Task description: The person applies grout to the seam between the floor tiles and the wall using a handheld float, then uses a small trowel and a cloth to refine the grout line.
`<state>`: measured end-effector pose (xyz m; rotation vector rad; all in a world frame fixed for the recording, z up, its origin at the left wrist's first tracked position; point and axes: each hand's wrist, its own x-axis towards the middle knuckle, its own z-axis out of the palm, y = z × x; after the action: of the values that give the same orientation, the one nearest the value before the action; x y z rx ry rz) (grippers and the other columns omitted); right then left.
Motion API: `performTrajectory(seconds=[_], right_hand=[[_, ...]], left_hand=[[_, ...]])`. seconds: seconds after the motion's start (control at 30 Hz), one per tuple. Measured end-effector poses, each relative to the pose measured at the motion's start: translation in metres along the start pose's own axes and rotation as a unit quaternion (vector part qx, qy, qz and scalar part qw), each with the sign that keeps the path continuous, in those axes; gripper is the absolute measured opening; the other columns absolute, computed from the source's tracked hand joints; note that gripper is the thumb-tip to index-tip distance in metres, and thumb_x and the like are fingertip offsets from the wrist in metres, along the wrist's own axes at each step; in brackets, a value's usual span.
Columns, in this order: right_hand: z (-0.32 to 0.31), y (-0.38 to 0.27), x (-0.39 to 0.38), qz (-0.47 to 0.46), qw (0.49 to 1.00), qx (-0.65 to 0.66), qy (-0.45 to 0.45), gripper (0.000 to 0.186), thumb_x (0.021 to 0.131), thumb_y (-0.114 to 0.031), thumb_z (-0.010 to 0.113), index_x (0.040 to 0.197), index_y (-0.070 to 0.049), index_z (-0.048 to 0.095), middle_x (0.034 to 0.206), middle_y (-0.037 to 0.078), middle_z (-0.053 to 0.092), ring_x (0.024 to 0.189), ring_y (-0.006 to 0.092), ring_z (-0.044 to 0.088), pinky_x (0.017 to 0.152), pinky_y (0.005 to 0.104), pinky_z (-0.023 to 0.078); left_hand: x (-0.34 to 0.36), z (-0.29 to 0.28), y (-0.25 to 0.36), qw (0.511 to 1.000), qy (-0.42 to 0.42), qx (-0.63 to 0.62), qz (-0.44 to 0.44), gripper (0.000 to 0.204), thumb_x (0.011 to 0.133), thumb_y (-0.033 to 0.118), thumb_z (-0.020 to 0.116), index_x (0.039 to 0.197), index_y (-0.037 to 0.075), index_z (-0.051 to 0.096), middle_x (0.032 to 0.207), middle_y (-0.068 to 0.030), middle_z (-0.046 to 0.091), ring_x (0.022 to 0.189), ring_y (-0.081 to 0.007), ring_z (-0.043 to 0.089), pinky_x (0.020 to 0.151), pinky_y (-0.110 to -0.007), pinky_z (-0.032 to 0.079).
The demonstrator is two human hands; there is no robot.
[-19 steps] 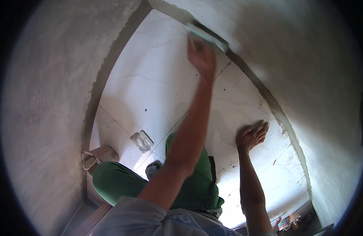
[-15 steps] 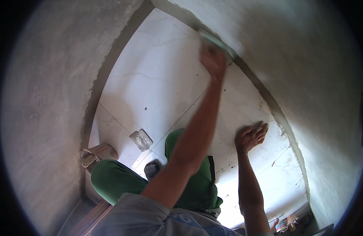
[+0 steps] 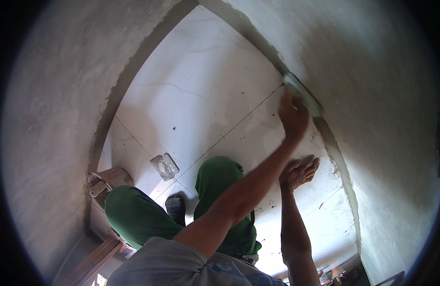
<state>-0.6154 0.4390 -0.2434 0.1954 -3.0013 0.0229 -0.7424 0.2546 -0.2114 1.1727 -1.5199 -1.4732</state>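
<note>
My left hand (image 3: 295, 117) reaches across to the right, its fingers wrapped round a long, flat, pale-green float (image 3: 305, 93). The float is blurred by motion and lies against the foot of the right wall, along a darker grey strip of mortar (image 3: 330, 140). Nearer to me, my right hand (image 3: 298, 173) rests on the white tiled floor (image 3: 191, 109) with its fingers stretched out and nothing in it. The float's handle is mostly hidden by my left hand.
A mortar-smeared rectangular block (image 3: 164, 167) lies on the tiles left of my knees. Beside the left wall stands a bucket (image 3: 119, 177) with a tool at its rim. Wooden pieces (image 3: 94, 260) are at lower left, and small clutter (image 3: 332, 275) at lower right.
My left hand has swept the float right and towards me along the wall's foot. My right hand stays on the floor, while the whole view has shifted slightly.
</note>
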Motion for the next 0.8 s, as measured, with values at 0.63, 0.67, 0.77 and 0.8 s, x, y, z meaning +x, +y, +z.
performTrajectory(seconds=[0.63,0.67,0.77,0.8], right_hand=[[-0.008,-0.019,0.002,-0.027,0.999,0.021,-0.01,0.067,0.109,-0.042,0.032,0.162,-0.001,0.035,0.169,0.026,0.029,0.155,0.0441,0.031,0.119,0.0632,0.03],[-0.004,-0.019,0.006,-0.025,0.999,0.021,-0.005,0.067,0.109,-0.042,0.032,0.162,-0.001,0.035,0.169,0.026,0.029,0.155,0.0441,0.031,0.119,0.0632,0.03],[-0.008,0.0,-0.002,0.0,1.0,-0.008,-0.012,0.067,0.109,-0.042,0.032,0.162,0.0,0.035,0.168,0.026,0.03,0.155,0.044,0.032,0.119,0.0628,0.03],[-0.006,0.003,0.0,-0.003,1.0,-0.01,-0.004,0.067,0.109,-0.042,0.031,0.161,0.0,0.035,0.168,0.026,0.03,0.155,0.0434,0.032,0.119,0.0624,0.03]], left_hand=[[0.205,-0.072,-0.014,0.973,0.098,0.172,0.115,0.023,0.101,0.017,0.061,0.105,-0.006,0.062,0.09,-0.0236,0.068,0.087,-0.0398,0.068,0.076,-0.051,0.05],[0.173,-0.055,-0.02,0.982,0.093,0.137,0.094,0.024,0.101,0.018,0.062,0.104,-0.006,0.062,0.089,-0.0228,0.067,0.087,-0.0393,0.067,0.076,-0.051,0.05],[0.014,-0.006,0.007,0.997,-0.04,0.026,-0.06,0.034,0.106,0.02,0.054,0.127,-0.007,0.061,0.112,-0.0308,0.067,0.105,-0.0455,0.067,0.091,-0.051,0.052],[-0.011,0.003,0.021,0.996,-0.051,-0.016,-0.067,0.04,0.107,0.02,0.053,0.136,-0.006,0.059,0.117,-0.0303,0.067,0.111,-0.0467,0.066,0.097,-0.051,0.052]])
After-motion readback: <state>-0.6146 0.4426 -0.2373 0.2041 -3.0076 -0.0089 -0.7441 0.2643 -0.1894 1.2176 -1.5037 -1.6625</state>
